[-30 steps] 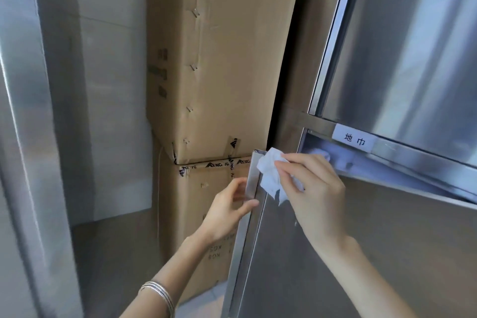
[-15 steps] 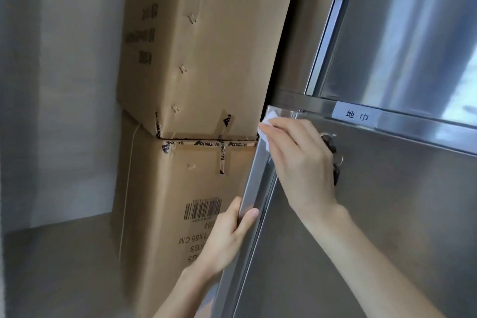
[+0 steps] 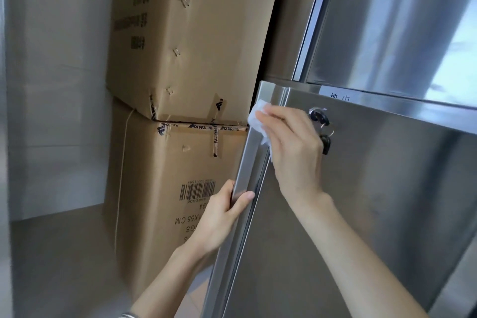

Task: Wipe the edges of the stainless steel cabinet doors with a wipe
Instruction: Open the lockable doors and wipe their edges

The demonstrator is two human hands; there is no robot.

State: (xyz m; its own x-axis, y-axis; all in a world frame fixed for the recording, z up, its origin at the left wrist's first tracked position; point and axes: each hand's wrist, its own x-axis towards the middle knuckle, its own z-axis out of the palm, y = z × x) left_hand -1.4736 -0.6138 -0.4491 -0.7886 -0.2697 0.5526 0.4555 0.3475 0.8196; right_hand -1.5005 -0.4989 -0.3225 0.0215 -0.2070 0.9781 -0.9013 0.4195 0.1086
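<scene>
We're steadying the brushed stainless steel cabinet door (image 3: 361, 227) with our left hand (image 3: 219, 219), grip wrapped round its edge. Right hand (image 3: 294, 144) grip's clutching the crumpled white wipe (image 3: 255, 119), rubbing just below the top corner. Door's swinging nearly shut now, so side edge next, probably. Brown cardboard boxes (image 3: 193, 46) behind.

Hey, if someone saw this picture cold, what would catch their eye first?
First, the right hand holding a white wipe against the upper left corner of the lower stainless steel door, just left of a lock with keys hanging from it. Below it, the left hand grips the same door's left edge. Behind them, two big cardboard boxes stand stacked at the left.
</scene>
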